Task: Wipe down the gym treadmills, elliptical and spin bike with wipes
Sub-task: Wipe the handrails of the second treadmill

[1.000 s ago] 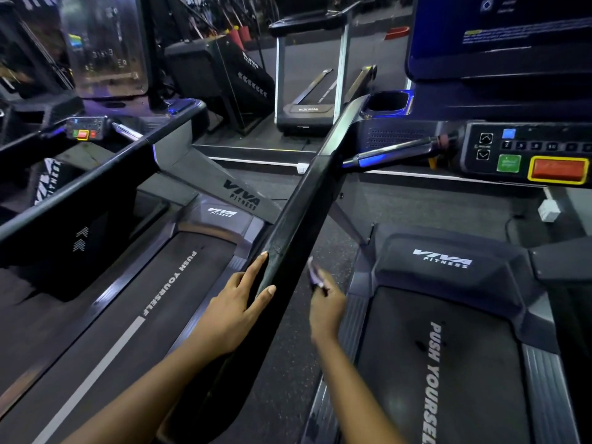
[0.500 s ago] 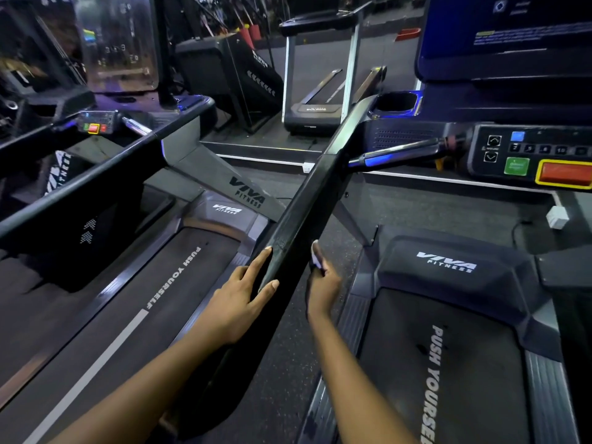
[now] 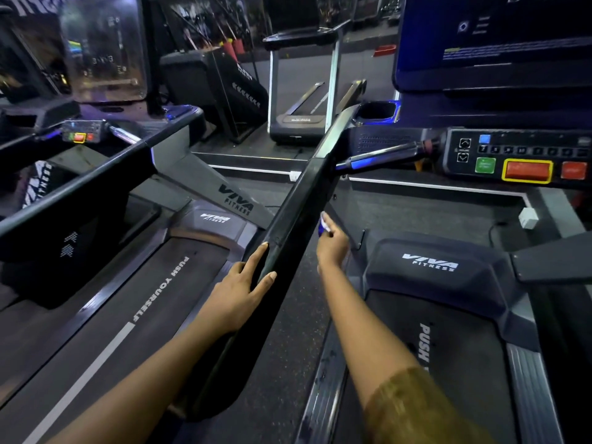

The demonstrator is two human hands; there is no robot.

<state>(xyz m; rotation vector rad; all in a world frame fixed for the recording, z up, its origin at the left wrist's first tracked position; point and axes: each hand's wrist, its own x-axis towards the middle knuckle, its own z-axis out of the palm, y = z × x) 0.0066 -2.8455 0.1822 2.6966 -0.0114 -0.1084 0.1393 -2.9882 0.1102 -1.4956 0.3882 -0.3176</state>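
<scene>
A long black side handrail [image 3: 298,206] of the right treadmill runs diagonally up the middle of the view. My left hand [image 3: 238,291] holds its left side, fingers straight along the edge and thumb on top. My right hand [image 3: 331,246] is just right of the rail, fingers curled round a small white wipe [image 3: 324,223] whose tip touches the rail's right face. The right treadmill's belt [image 3: 448,363] and console [image 3: 519,158] lie to the right.
A second treadmill with its belt [image 3: 121,318] and handrail [image 3: 80,190] lies to the left. Its console [image 3: 80,134] is at the far left. A third treadmill [image 3: 304,91] and a stair machine [image 3: 224,88] stand further back. A white plug [image 3: 528,217] sits on the floor.
My right hand has slid the wipe up along the rail's right side, away from me. My left hand has kept its hold at about the same place on the rail.
</scene>
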